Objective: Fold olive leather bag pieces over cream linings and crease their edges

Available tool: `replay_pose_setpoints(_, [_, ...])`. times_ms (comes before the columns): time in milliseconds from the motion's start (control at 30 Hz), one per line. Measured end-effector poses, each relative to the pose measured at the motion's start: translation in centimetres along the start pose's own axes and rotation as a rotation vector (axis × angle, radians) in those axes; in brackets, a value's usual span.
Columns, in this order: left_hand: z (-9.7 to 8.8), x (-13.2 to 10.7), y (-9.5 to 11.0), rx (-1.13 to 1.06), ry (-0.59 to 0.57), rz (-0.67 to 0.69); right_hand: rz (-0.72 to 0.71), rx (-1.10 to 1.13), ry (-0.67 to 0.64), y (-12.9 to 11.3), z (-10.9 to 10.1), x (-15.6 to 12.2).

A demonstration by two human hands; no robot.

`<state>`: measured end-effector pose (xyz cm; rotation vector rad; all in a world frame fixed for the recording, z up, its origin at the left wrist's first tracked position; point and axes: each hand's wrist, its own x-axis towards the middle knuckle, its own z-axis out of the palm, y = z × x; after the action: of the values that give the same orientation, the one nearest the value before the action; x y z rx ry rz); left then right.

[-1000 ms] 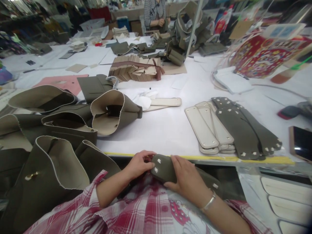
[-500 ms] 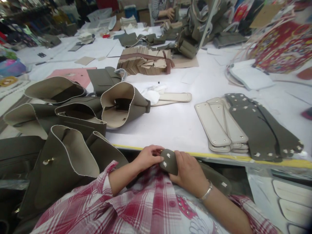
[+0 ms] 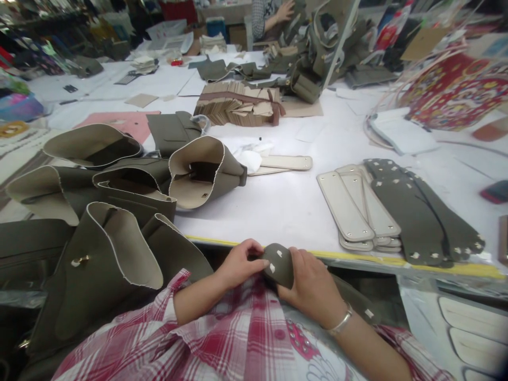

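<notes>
In front of my body, at the table's near edge, both hands hold a dark olive leather strip [image 3: 278, 271] with a rounded end and two small pale tabs on it. My left hand [image 3: 243, 263] pinches the end from the left, its thumb beside a tab. My right hand [image 3: 313, 286] is closed around the strip from the right, a silver bangle at the wrist. The strip's other end, with another pale tab, shows beyond my right wrist; its middle is hidden behind that hand.
Open olive bag bodies [image 3: 119, 248] crowd the left side. On the table lie cream straps [image 3: 345, 206] with studs, a stack of olive strips [image 3: 420, 211], and a tied bundle of card pieces [image 3: 238, 103]. A co-worker's hand [image 3: 283, 11] shows at the back.
The whole view has shifted slightly. Both hands keep their hold on the leather strip, with little change. At the back, the co-worker's hand has moved up.
</notes>
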<state>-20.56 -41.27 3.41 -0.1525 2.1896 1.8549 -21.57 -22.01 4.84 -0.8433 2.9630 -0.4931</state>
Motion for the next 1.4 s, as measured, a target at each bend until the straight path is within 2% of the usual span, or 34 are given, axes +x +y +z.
replay_pose_setpoints(100, [-0.4, -0.8, -0.2, -0.015, -0.078, 0.037, 0.006, 0.034, -0.036, 0.0, -0.5, 0.1])
replay_pose_setpoints(200, [-0.7, -1.1, -0.7, 0.090, -0.119, 0.170, -0.003, 0.077, -0.077, 0.1, -1.0, 0.2])
replay_pose_setpoints(300, [-1.1, -0.6, -1.3, 0.245, -0.149, 0.313, 0.006, 0.090, -0.099, 0.3, -1.2, 0.2])
replay_pose_setpoints(400, [-1.5, 0.3, -1.4, 0.360, -0.231, 0.408, 0.001, 0.082, -0.094, 0.4, -1.2, 0.0])
replay_pose_setpoints(633, [-2.3, 1.2, -0.8, 0.504, -0.447, 0.466, -0.047, -0.001, -0.089, -0.1, 0.0, -0.9])
replay_pose_setpoints(700, [-2.2, 1.3, -0.6, 0.510, -0.451, 0.478, -0.055, -0.019, -0.103, -0.3, 0.2, -0.9])
replay_pose_setpoints(767, [-2.1, 1.1, -0.4, 0.509, -0.406, 0.476, -0.050, -0.031, -0.098, -0.4, 0.3, -0.9])
replay_pose_setpoints(833, [-1.9, 0.7, -0.3, 0.483, -0.360, 0.435, -0.038, -0.038, -0.088, -0.5, 0.5, -1.0])
replay_pose_setpoints(900, [-1.9, 0.1, -0.3, 0.393, -0.357, 0.314, -0.028, -0.039, -0.092, -0.5, 0.7, -1.2])
replay_pose_setpoints(1033, [-1.9, -0.7, -0.4, 0.026, -0.512, -0.060, -0.038, -0.037, -0.116, -0.5, 1.0, -1.4])
replay_pose_setpoints(1100, [-1.5, -0.9, -0.4, -0.089, -0.509, -0.160, -0.040, -0.039, -0.118, -0.5, 1.1, -1.5])
replay_pose_setpoints(1267, [0.5, -0.9, -0.7, -0.081, -0.250, -0.178, -0.014, -0.058, -0.089, -0.4, 1.4, -1.5])
replay_pose_setpoints(1400, [1.3, -0.8, -1.1, -0.174, -0.234, -0.211, -0.016, -0.067, -0.073, -0.2, 1.6, -1.6])
